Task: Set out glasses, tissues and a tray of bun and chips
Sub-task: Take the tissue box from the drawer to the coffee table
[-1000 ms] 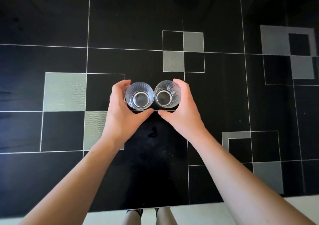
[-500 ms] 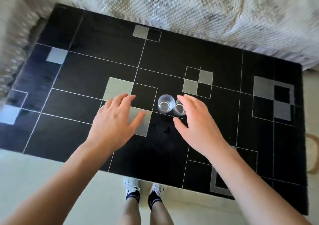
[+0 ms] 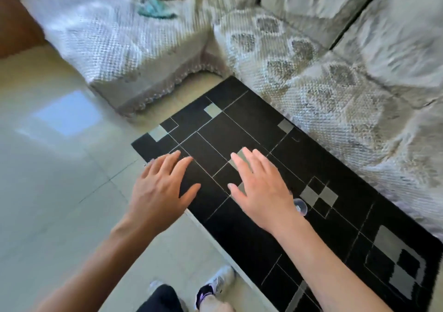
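Head view shows your left hand [image 3: 161,187] and right hand [image 3: 261,189] both spread flat with straight fingers, palms down, holding nothing, hovering over the black table [image 3: 239,124]. The left sits over the table's near edge, the right further in. One glass [image 3: 300,206] peeks out just beside your right wrist (a second cannot be made out). Expect it to be light, rigid, smooth and breakable, so wrap the fingers round its side wall. Beyond the table lies a covered sofa [image 3: 335,96].
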